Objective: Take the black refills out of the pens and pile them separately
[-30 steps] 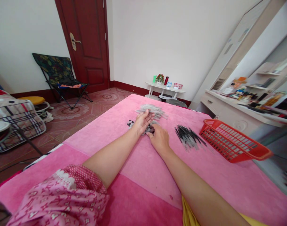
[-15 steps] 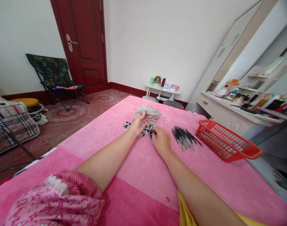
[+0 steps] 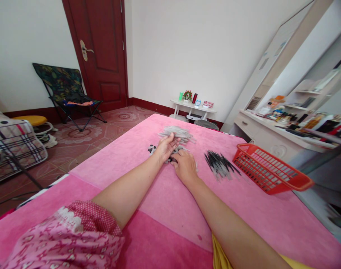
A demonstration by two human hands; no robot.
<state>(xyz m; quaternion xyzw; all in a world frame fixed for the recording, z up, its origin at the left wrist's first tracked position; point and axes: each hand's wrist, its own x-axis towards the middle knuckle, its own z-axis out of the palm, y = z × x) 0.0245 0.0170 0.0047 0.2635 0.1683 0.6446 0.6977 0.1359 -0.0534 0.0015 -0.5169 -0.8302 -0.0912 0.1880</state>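
My left hand (image 3: 168, 147) is palm up, its thumb and fingers curled together before a heap of thin grey sticks (image 3: 179, 133); what it pinches is too small to make out. Just right of it, my right hand (image 3: 185, 164) reaches down into a pile of small black and grey pieces (image 3: 151, 148), its fingers drawn in at the pile's near side. Those fingertips partly cover the pile, so anything between them is hidden. Further right lies a bundle of thin sticks with black and grey ends (image 3: 221, 164), touched by neither hand.
A red plastic basket (image 3: 271, 170) stands at the right edge of the pink-covered table (image 3: 170, 231). Beyond it is a dresser (image 3: 260, 125) crowded with bottles. A low white stand (image 3: 192, 105) is by the wall, and a folding chair (image 3: 66, 87) stands left.
My right hand has shifted a little left, further over the small pieces and closer to the left hand. The dark piece seen at its fingertips no longer shows. My left hand has barely moved.
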